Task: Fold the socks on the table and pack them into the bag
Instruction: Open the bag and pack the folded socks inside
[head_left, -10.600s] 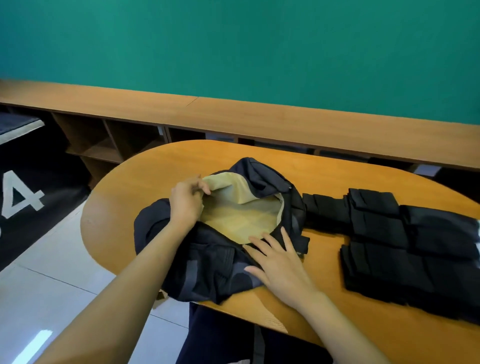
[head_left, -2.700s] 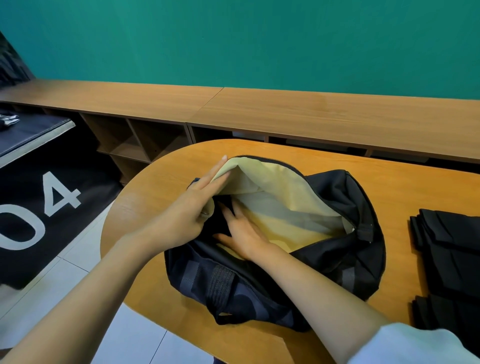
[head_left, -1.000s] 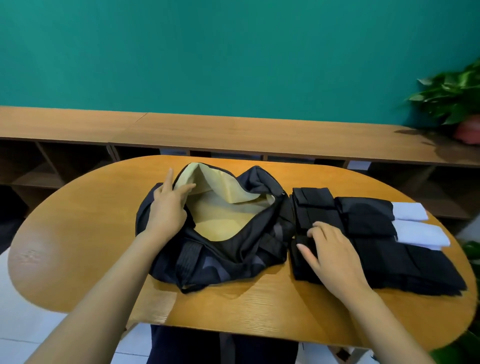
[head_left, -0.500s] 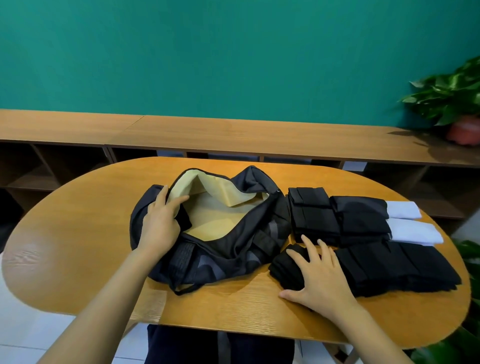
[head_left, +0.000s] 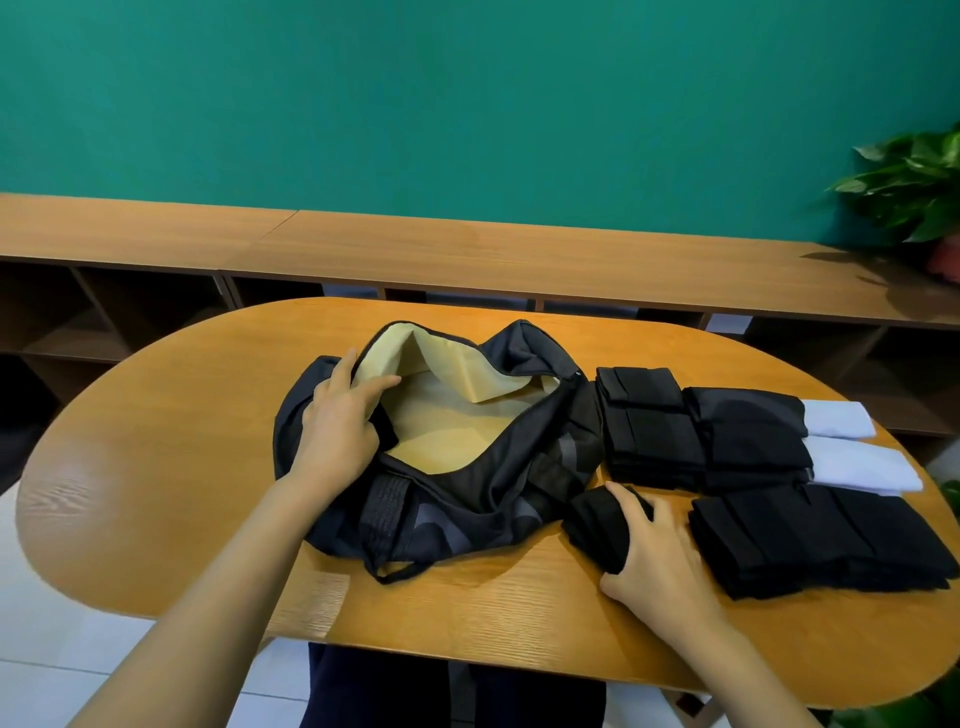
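Note:
A dark bag (head_left: 483, 488) with a pale yellow lining lies unzipped in the middle of the oval wooden table (head_left: 182, 467). My left hand (head_left: 337, 431) grips the bag's left rim and holds the mouth apart. To the right of the bag lie folded black socks in stacks (head_left: 649, 431), (head_left: 826, 540), with two folded white socks (head_left: 857, 457) at the far right. My right hand (head_left: 660, 556) is closed around a small bundle of folded black socks (head_left: 597, 525) on the table, just right of the bag's front corner.
A long wooden bench with open cubbies (head_left: 519, 260) runs along the teal wall behind the table. A potted plant (head_left: 919, 192) stands on its right end. My dark-clothed legs (head_left: 441, 686) show under the table's front edge.
My right hand has pulled a bundle of black socks off the front stack and closed around it, sliding it left toward the bag. My left hand keeps holding the bag's rim.

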